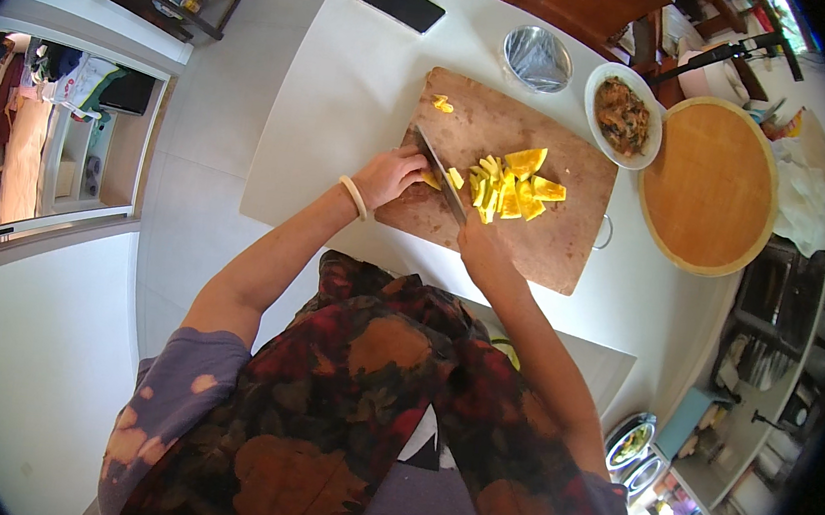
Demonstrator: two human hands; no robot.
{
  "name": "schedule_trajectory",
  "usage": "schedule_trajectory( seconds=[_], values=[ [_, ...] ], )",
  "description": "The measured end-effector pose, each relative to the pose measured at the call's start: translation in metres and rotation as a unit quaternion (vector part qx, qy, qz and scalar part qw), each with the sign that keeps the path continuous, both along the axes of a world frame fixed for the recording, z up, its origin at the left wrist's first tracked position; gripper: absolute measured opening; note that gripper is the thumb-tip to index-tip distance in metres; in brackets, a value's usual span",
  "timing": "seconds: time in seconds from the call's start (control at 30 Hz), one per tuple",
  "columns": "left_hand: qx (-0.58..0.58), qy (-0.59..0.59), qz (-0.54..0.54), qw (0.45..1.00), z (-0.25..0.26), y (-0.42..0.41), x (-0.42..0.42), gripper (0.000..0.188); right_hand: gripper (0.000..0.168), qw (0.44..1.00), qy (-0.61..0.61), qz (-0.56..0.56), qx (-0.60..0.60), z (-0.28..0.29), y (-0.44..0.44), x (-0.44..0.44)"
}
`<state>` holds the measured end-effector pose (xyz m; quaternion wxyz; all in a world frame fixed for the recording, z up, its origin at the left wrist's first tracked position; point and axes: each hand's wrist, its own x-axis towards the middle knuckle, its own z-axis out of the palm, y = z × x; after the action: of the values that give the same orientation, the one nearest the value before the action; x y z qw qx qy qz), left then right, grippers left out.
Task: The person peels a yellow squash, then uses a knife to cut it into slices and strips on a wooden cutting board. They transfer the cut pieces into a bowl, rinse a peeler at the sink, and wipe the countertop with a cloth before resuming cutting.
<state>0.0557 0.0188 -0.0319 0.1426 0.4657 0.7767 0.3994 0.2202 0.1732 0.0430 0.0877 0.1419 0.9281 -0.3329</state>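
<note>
My right hand [487,249] grips the handle of a kitchen knife [442,178], its blade slanting up and left over a wooden cutting board [556,250]. Close by the blade's left side, the fingers of my left hand [389,174] press on a small yellow piece [431,179], mostly hidden by the fingertips. One cut strip [455,177] lies against the blade's right side. Farther right is a pile of yellow strips [486,190] and larger chunks [526,162], probably pumpkin. A small heap of yellow scraps [442,103] sits near the board's upper left corner.
Beyond the board, a phone [401,5] and a metal bowl under plastic wrap [538,59] rest on the white table [306,118]. At right are a white bowl of food [623,116] and a round wooden board [709,186]. A metal ring handle [605,232] juts from the cutting board.
</note>
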Motion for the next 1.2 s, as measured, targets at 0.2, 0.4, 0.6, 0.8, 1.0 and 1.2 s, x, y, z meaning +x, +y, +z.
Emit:
schedule_trajectory(
  seconds=[0.2,0.4,0.6,0.8,1.0,1.2],
  values=[
    [0.016,-0.004,-0.01,1.0,-0.005,-0.001,-0.001,0.009,0.023,0.997,-0.075,0.006,0.019,-0.014,0.006,0.007],
    [0.024,0.0,0.003,1.0,-0.002,-0.001,0.002,0.009,0.022,0.996,-0.08,0.042,-0.011,0.008,0.015,0.007],
    [0.021,0.01,0.011,1.0,-0.002,-0.002,0.001,0.009,0.023,0.996,-0.082,0.007,-0.018,-0.015,0.006,-0.001],
    [0.034,0.037,0.032,0.998,-0.007,-0.004,0.007,0.008,0.025,0.997,-0.074,-0.002,-0.014,-0.015,0.008,0.006],
    [0.051,0.052,0.047,0.996,-0.009,-0.003,0.007,0.008,0.023,0.996,-0.076,0.04,-0.035,0.009,0.019,0.005],
    [0.046,0.06,0.053,0.996,-0.008,-0.002,0.009,0.008,0.022,0.993,-0.071,0.095,-0.004,0.018,0.034,0.0]
  ],
)
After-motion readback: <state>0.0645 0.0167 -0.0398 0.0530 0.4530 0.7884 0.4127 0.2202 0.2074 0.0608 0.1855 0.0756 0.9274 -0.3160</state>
